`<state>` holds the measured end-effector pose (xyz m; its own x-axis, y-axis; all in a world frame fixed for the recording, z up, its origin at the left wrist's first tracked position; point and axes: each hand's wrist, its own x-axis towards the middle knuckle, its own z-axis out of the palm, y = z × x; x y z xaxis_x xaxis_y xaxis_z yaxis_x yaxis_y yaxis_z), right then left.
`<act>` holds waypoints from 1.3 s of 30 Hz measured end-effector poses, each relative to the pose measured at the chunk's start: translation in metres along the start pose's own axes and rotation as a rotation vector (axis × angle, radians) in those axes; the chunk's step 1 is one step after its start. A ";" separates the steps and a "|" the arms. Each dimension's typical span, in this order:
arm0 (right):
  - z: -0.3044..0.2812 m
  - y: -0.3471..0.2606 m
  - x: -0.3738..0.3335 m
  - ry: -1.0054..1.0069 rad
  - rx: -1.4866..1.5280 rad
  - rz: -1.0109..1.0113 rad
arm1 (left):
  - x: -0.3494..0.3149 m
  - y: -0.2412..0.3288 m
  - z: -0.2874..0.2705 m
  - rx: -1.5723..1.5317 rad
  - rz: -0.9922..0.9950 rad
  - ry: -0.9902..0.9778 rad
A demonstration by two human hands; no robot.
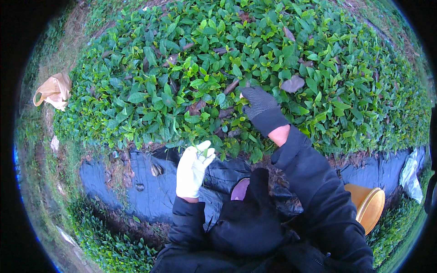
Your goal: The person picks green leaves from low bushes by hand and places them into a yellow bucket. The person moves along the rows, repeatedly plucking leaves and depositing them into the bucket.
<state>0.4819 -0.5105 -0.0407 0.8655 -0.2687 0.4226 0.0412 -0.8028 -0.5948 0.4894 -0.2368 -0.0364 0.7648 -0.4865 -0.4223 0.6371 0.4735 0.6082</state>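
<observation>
A dense, low bush (150, 91) with glossy green leaves, perhaps tea, spreads in front of me. My left hand (193, 170), in a white glove, is at the bush's near edge with its palm turned up. Its fingers curl loosely, and a bit of green leaf (204, 153) shows between them. Farther in and to the right, my right hand (263, 109), in a dark grey patterned glove, reaches down among the leaves. Its fingers are bent and closed, with a pale fingertip showing; whatever they pinch is hidden. Brown dead leaves (231, 87) lie among the green around it.
Black plastic sheeting (150, 182) covers the ground along the bush's near side. A yellow-orange bucket (371, 207) is tipped beside my right arm. At far left lies a tan bag (55, 91); a clear plastic bag (410, 177) lies at far right. Another leafy row (107, 245) grows behind, lower left.
</observation>
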 end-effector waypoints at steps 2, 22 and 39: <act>-0.010 0.007 -0.001 -0.120 0.162 0.131 | -0.001 0.002 -0.003 0.054 -0.006 0.049; 0.042 -0.050 -0.089 -0.048 0.293 0.123 | -0.033 -0.037 -0.014 0.168 -0.203 0.034; -0.146 -0.011 -0.129 -0.590 1.047 0.702 | -0.017 -0.053 0.023 0.199 -0.225 -0.124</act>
<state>0.2963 -0.5450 0.0109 0.9303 0.0273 -0.3657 -0.3610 0.2425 -0.9005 0.4406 -0.2710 -0.0461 0.5819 -0.6543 -0.4831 0.7479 0.1972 0.6338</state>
